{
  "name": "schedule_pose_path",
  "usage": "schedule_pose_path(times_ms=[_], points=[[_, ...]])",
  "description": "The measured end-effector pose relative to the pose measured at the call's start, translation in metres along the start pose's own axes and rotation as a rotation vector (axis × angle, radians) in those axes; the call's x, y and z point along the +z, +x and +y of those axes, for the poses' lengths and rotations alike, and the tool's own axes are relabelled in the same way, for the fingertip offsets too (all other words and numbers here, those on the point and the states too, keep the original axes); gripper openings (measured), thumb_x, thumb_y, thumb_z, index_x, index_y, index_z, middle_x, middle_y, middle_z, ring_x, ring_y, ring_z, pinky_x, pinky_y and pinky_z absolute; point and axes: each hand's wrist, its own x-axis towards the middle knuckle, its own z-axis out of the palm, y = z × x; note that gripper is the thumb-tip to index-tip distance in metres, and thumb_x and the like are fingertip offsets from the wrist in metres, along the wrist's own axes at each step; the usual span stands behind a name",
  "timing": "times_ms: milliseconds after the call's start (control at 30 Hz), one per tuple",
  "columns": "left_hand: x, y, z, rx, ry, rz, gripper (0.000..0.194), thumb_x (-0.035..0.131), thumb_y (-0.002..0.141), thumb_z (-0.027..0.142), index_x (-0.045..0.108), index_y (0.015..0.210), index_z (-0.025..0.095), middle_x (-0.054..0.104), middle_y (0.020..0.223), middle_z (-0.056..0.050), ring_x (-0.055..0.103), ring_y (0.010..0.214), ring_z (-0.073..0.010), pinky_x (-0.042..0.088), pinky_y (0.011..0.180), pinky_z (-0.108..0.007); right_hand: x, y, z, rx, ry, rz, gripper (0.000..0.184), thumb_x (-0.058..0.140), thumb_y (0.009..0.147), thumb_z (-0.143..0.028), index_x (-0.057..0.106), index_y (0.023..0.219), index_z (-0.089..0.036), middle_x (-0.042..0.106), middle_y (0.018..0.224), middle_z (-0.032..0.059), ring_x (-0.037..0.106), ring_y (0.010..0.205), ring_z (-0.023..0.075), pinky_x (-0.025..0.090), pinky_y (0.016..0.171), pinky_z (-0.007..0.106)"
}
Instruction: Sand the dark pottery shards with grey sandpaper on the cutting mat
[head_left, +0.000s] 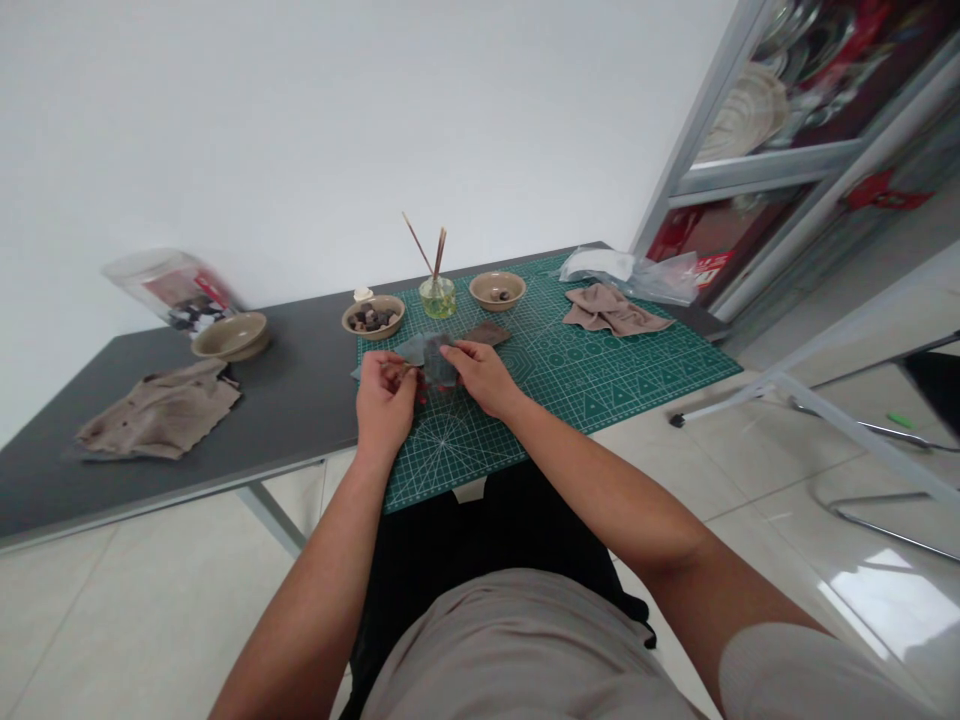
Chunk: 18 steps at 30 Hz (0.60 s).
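Both my hands work over a green cutting mat on a dark grey table. My right hand pinches a small dark grey sheet, perhaps sandpaper, between thumb and fingers. My left hand is curled closed against that sheet's left side, fingers pinched on something small that I cannot make out. More grey and brown sheets lie on the mat just behind my hands.
Behind the hands stand a bowl of dark chunks, a glass jar with sticks and a second bowl. A tan cloth and plastic bags lie right. Another cloth, bowl and clear jar sit left.
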Motion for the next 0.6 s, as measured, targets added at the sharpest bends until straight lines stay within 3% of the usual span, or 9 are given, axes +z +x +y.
schedule_pose_path(times_ms=[67,200,300,467,600], points=[[-0.001,0.0,0.002,0.007,0.043,0.011,0.02,0.053,0.087,0.025,0.058,0.107,0.023,0.058,0.07,0.005,0.052,0.051,-0.0105,0.043,0.054,-0.024,-0.001,-0.001,-0.001,-0.107,-0.14,0.044,0.039,0.059,0.089,-0.05,0.06,0.065,-0.02,0.053,0.065,-0.0017,0.052,0.063,0.0131,0.048,0.063,0.028],[-0.004,-0.001,0.007,0.088,0.213,-0.033,0.015,0.055,0.089,0.031,0.062,0.081,0.02,0.055,0.07,0.002,0.051,0.06,-0.0124,0.042,0.061,-0.027,-0.005,-0.003,-0.004,-0.282,-0.302,0.067,0.031,0.063,0.089,-0.045,0.065,0.07,-0.02,0.056,0.073,-0.0003,0.056,0.079,0.0154,0.047,0.077,0.03],[-0.005,0.0,0.011,0.144,0.301,-0.071,0.018,0.067,0.081,0.032,0.059,0.07,0.02,0.053,0.068,0.002,0.051,0.067,-0.0141,0.04,0.064,-0.027,-0.005,-0.004,-0.004,-0.227,-0.197,0.031,0.026,0.07,0.083,-0.046,0.071,0.08,-0.021,0.058,0.07,-0.0017,0.055,0.072,0.0146,0.045,0.071,0.03],[-0.006,-0.001,0.015,0.041,0.23,-0.062,0.021,0.057,0.088,0.029,0.056,0.069,0.021,0.05,0.06,0.004,0.047,0.059,-0.0133,0.037,0.059,-0.026,-0.002,-0.004,-0.005,-0.11,0.05,0.091,0.029,0.078,0.072,-0.047,0.07,0.077,-0.02,0.063,0.069,-0.0014,0.057,0.067,0.0139,0.046,0.064,0.029],[-0.007,-0.001,0.015,0.002,0.176,-0.03,0.023,0.06,0.087,0.03,0.051,0.067,0.022,0.046,0.056,0.006,0.042,0.054,-0.0121,0.035,0.055,-0.025,-0.001,-0.005,-0.008,-0.03,0.145,0.135,0.035,0.083,0.065,-0.049,0.069,0.078,-0.02,0.066,0.07,-0.0011,0.061,0.067,0.0145,0.049,0.062,0.028]])
